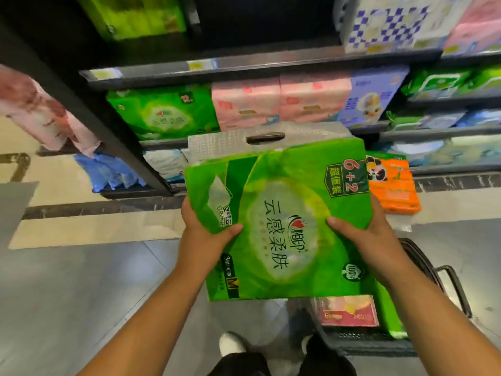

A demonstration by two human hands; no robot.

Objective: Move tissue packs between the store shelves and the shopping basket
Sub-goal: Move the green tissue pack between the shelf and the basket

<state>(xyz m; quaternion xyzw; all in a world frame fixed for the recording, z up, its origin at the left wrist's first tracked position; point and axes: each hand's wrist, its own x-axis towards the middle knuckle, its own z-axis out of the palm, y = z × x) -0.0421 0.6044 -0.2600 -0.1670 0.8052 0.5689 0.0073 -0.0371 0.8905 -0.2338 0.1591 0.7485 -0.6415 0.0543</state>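
Observation:
I hold a large green tissue pack [282, 221] with a clear plastic handle flap in mid-air, in front of the shelves. My left hand [206, 232] grips its left edge and my right hand [371, 234] grips its right edge, thumbs on the front face. Below and to the right stands the black shopping basket [433, 270] on the floor, partly hidden by the pack. Inside it I see a pink-red pack [349, 310] and a green pack [390, 313].
The shelf [244, 69] ahead carries a matching green pack [165, 115], pink packs [279, 104] and a blue pack [371, 96]. An orange pack [393, 185] lies on the floor by the shelf base. My feet show at the bottom.

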